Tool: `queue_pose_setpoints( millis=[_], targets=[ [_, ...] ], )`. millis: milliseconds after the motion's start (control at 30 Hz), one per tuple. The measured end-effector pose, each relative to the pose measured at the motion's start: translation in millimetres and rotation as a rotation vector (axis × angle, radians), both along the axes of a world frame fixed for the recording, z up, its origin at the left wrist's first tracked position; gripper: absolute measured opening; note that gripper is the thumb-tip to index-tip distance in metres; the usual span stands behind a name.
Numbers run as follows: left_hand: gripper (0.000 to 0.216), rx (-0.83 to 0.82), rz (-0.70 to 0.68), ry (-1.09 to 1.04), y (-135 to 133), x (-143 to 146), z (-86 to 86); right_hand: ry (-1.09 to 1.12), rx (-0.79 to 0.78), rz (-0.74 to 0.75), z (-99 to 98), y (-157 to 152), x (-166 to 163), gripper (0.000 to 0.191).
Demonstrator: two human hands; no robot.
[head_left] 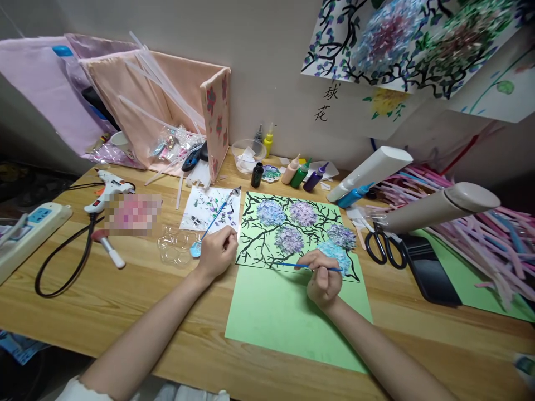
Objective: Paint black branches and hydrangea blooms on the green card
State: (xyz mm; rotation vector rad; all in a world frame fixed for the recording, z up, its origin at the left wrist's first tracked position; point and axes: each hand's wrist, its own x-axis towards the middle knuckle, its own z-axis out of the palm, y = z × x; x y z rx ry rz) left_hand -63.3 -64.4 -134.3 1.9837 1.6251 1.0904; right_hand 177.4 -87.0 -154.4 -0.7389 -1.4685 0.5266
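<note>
Far left on the wooden table (75,312), here's a white power strip (35,231), then a white hot-glue gun (109,186) trailing its looped black cable. Beyond that stands a peach fabric-covered box (217,117), its right panel patterned with dark pink shapes.

Coming right, a clear plastic flower-shaped palette (173,248) sits near a white sheet of paint-spotted paper (199,203), and a slim blue-handled paintbrush (215,214) slants across that paper. Just nearer is the left hand (218,253), fingers loosely curled beside the artwork; whether it grips anything, I can't tell.

And centre stage, the light-green painting with black branches and fluffy blue and purple blooms (309,234), plain green paper on its near side! Over its near edge, a second thin blue paintbrush (286,264) points left, pinched firmly in the fingers of the right hand (324,275).

Far behind, peach, green and purple squeeze bottles (300,175) line up. Out right: black-handled scissors (375,246), a dark flat phone (432,270), and a heap of pink fuzzy stems (493,239).
</note>
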Motion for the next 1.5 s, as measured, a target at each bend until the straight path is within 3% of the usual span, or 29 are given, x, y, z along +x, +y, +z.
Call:
queue_pose_setpoints(
  millis=[233,500,767,1000,1233,1500],
  targets=[
    [0.018,-0.002,-0.001,-0.01,-0.9,-0.1,0.9,0.013,0.067,-0.038,5.8,-2.1,4.1,0.015],
    [0.019,-0.002,0.007,-0.004,-1.1,0.7,0.8,-0.095,0.102,0.034,2.8,-6.8,6.0,0.015],
    [0.019,-0.02,0.01,0.005,-1.1,1.0,1.9,-0.152,0.071,0.081,4.4,-8.5,7.3,0.017],
    [0.02,-0.013,0.016,0.004,-1.7,1.8,4.9,-0.099,0.08,-0.006,6.7,-7.5,2.1,0.015],
    [0.02,-0.005,0.008,0.002,-2.5,1.2,4.3,-0.29,0.084,0.122,3.9,-5.5,-2.7,0.016],
    [0.021,-0.018,0.007,0.0,-2.5,1.2,4.0,-0.296,0.055,0.104,2.3,-5.5,2.3,0.015]
  ],
)
